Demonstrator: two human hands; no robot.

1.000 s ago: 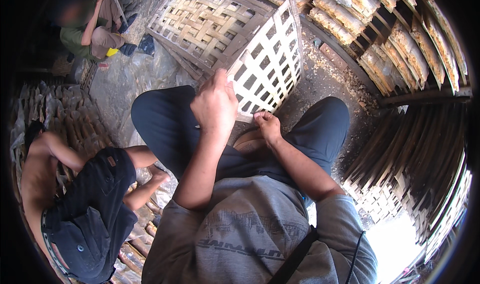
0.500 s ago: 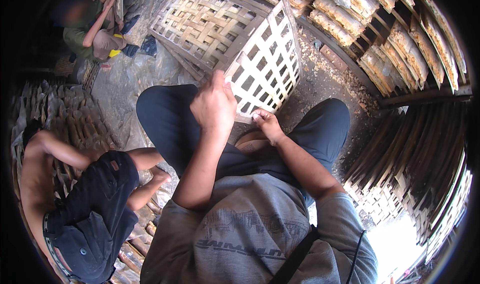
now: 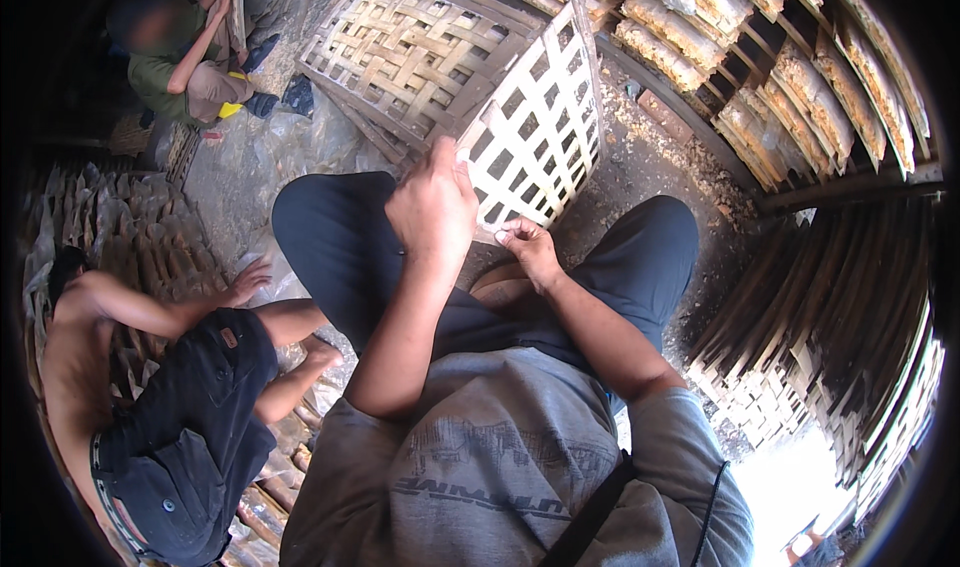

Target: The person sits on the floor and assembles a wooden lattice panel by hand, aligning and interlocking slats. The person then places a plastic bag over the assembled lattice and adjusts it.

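The panel (image 3: pixel 540 117), an open lattice, stands tilted at upper centre of the frame, its lower end by the person's knees. Left hand (image 3: pixel 435 202): fingers closed, gripping the panel's left corner. Right hand (image 3: pixel 530 252): thumb and fingers pinched together at the lower corner; whether the edge itself lies between them cannot be told. The panel's upper-left edge runs against a second panel (image 3: pixel 415 52), closely woven, leaving no visible gap. Right of the panel, a narrow strip of floor (image 3: pixel 640 152), littered with pale flakes, separates it from the rack (image 3: pixel 780 192) of loaded trays at upper right. At right of frame, a panel stack (image 3: pixel 820 307) stands clear of the right knee (image 3: pixel 655 252). Co-workers sit at upper left (image 3: pixel 175 62) and lower left (image 3: pixel 150 397), both well apart from the panel.
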